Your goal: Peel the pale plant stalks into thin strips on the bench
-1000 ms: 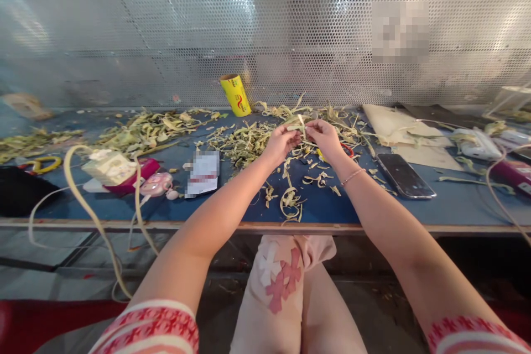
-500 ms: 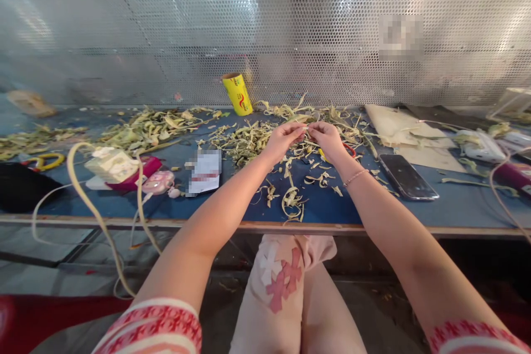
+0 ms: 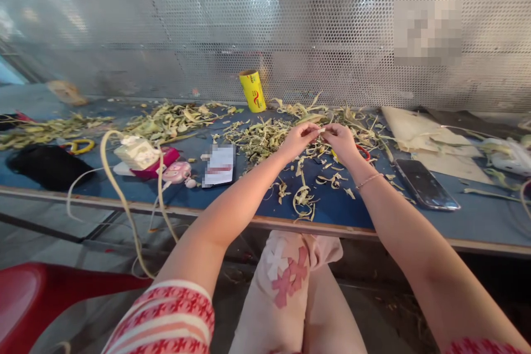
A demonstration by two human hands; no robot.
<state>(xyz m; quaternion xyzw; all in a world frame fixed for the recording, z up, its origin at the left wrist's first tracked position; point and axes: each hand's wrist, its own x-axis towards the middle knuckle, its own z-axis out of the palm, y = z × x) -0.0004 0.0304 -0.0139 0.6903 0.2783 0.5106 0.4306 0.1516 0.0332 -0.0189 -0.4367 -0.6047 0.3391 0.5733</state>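
Fingertip to fingertip, my left hand (image 3: 299,141) and my right hand (image 3: 341,141) pinch a small pale plant piece (image 3: 321,130) between them. Both hands are closed, just above a heap of dried, yellow-green plant strips (image 3: 261,141) on the blue tabletop (image 3: 265,207). Curled strips (image 3: 305,202) lie scattered in front of the hands. Partly hidden behind my right wrist is a red-and-yellow handled tool (image 3: 363,151), whose kind I cannot make out.
A yellow tube (image 3: 253,92) stands behind the heap. A black phone (image 3: 425,183) lies at right, near cardboard sheets (image 3: 409,127). To the left are a paper-covered item (image 3: 219,166), a power adapter (image 3: 136,152) with a looping cable, a black pouch (image 3: 50,167) and more plant strips (image 3: 166,121).
The view has turned slightly left, so everything sits farther right in the picture. My hands stay together over the heap, still pinching the small pale piece.
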